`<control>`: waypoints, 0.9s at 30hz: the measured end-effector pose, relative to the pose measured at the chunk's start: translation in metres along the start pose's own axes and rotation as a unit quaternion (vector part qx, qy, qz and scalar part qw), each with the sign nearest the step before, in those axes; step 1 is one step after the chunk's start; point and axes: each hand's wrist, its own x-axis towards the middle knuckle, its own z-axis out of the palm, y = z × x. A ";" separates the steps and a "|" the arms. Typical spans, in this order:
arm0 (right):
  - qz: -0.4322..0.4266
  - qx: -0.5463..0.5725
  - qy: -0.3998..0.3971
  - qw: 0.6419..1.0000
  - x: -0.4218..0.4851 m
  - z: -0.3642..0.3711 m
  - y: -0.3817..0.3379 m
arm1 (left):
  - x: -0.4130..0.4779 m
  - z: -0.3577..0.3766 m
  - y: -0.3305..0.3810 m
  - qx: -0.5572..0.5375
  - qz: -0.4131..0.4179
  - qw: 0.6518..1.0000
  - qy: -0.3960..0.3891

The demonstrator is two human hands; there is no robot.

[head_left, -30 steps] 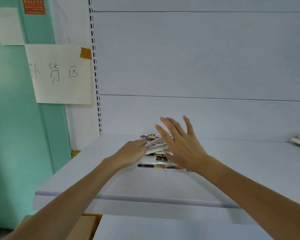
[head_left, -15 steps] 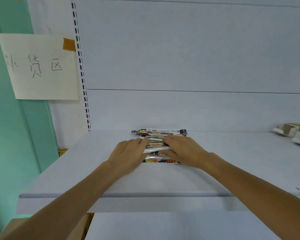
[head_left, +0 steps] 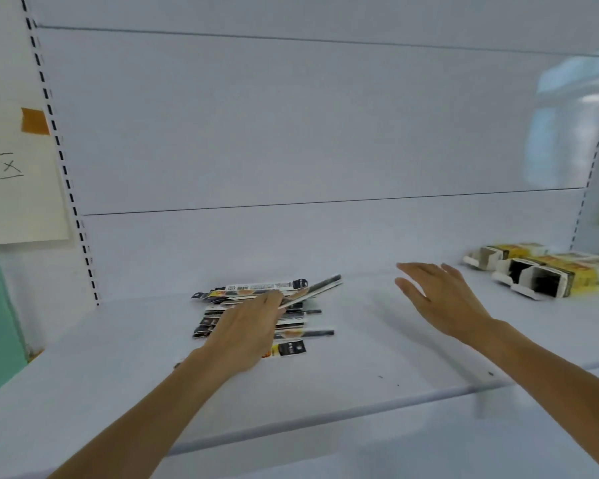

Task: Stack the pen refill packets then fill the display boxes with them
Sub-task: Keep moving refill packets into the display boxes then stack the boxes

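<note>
Evidently early: left hand [head_left: 246, 326] pinched some packets [head_left: 312, 290] off the loose pile [head_left: 291, 349], right hand [head_left: 440, 299] spread empty, display boxes [head_left: 581, 281] at two o'clock unfilled.

Black-and-white printed refill packets [head_left: 256, 292] with orange accents; yellow cardboard display boxes [head_left: 547, 276], black inside; pale grey-white metal shelf [head_left: 360, 368]

Glossy printed packets [head_left: 256, 292], matt white shelf [head_left: 360, 357], yellow cardboard boxes [head_left: 547, 274]

Right hand [head_left: 443, 299] left the refill packets [head_left: 256, 316], now open and apart toward the display boxes [head_left: 540, 274]; left hand [head_left: 246, 326] lifts a few.
</note>
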 end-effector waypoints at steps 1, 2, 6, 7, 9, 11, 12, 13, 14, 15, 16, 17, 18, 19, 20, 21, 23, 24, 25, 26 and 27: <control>0.020 0.005 0.010 1.000 -0.006 -0.007 0.017 | 0.009 0.001 0.012 -0.009 0.004 1.000 0.000; 0.037 0.000 0.021 0.999 -0.012 -0.015 0.032 | 0.017 0.002 0.025 -0.015 0.008 1.000 0.001; 0.081 -0.021 0.061 0.995 -0.041 -0.049 0.098 | 0.050 0.012 0.095 -0.059 0.018 0.998 -0.017; 0.097 -0.027 0.065 0.993 -0.053 -0.064 0.122 | 0.060 0.017 0.125 -0.066 0.021 0.997 -0.018; 0.121 -0.036 0.029 0.992 -0.061 -0.076 0.144 | 0.070 0.020 0.151 -0.076 0.008 0.997 -0.012; 0.139 -0.058 0.005 0.989 -0.075 -0.090 0.176 | 0.083 0.027 0.191 -0.091 0.005 0.996 -0.017; 0.155 -0.064 -0.005 0.986 -0.082 -0.095 0.195 | 0.088 0.029 0.213 -0.093 0.010 0.995 -0.021; 0.171 -0.064 -0.017 0.983 -0.089 -0.100 0.214 | 0.094 0.031 0.234 -0.101 0.017 0.995 -0.020; 0.186 -0.064 -0.030 0.980 -0.097 -0.104 0.232 | 0.099 0.034 0.255 -0.116 0.023 0.993 -0.018; 0.203 -0.064 -0.043 0.976 -0.105 -0.108 0.249 | 0.105 0.037 0.275 -0.130 0.029 0.991 -0.015; 0.212 -0.066 -0.053 0.974 -0.113 -0.112 0.265 | 0.110 0.041 0.294 -0.137 0.037 0.990 -0.011; 0.218 -0.064 -0.058 0.972 -0.121 -0.116 0.278 | 0.115 0.045 0.310 -0.136 0.044 0.990 -0.007; 0.223 -0.058 -0.060 0.971 -0.127 -0.119 0.290 | 0.121 0.049 0.324 -0.131 0.050 0.990 -0.003; 0.228 -0.051 -0.060 0.971 -0.133 -0.121 0.301 | 0.127 0.053 0.338 -0.126 0.054 0.991 0.001; 0.231 -0.043 -0.058 0.970 -0.138 -0.124 0.312 | 0.133 0.056 0.350 -0.128 0.054 0.990 0.003; 0.233 -0.040 -0.058 0.970 -0.142 -0.127 0.321 | 0.139 0.060 0.362 -0.137 0.052 0.989 0.000; 0.232 -0.039 -0.068 0.969 -0.150 -0.131 0.337 | 0.148 0.066 0.381 -0.155 0.045 0.987 -0.017; 0.233 -0.038 -0.069 0.969 -0.152 -0.132 0.345 | 0.153 0.069 0.389 -0.162 0.045 0.985 -0.022; 0.233 -0.036 -0.066 0.969 -0.153 -0.132 0.353 | 0.158 0.072 0.396 -0.170 0.048 0.984 -0.026; 0.235 -0.033 -0.061 0.970 -0.153 -0.131 0.360 | 0.162 0.074 0.402 -0.179 0.050 0.982 -0.027; 0.237 -0.028 -0.055 0.970 -0.153 -0.129 0.365 | 0.166 0.076 0.406 -0.191 0.051 0.980 -0.031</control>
